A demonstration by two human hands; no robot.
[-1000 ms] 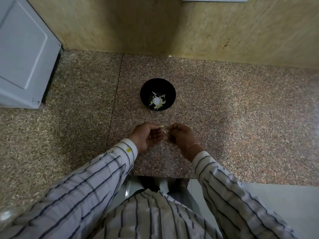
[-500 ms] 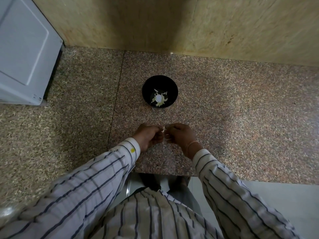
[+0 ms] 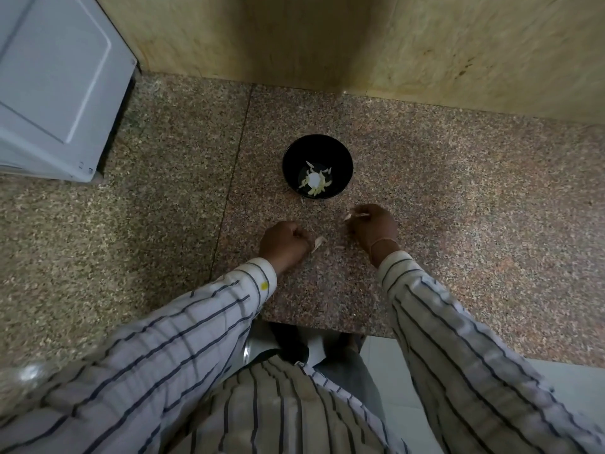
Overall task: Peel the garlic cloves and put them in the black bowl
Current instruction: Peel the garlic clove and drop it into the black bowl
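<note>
The black bowl [image 3: 317, 149] stands on the speckled granite counter [image 3: 458, 208], with several pale garlic pieces [image 3: 314, 182] at its bottom. My left hand [image 3: 285, 245], fingers curled, pinches a pale garlic clove [image 3: 319, 244] that sticks out to its right, just above the counter. My right hand [image 3: 373, 229] is a short way to the right, nearer the bowl, and pinches a thin pale strip of garlic skin [image 3: 357, 213] at its fingertips. Both hands are in front of the bowl, apart from each other.
A white appliance [image 3: 55, 83] stands at the back left on the counter. A beige stone wall [image 3: 327, 40] runs behind the bowl. The counter's front edge [image 3: 327, 329] is close to my body, with pale floor [image 3: 573, 381] at the lower right.
My hands were together, working on the clove. They have since pulled apart: the right moved right and toward the bowl with a strip of skin, the left keeps the clove.
</note>
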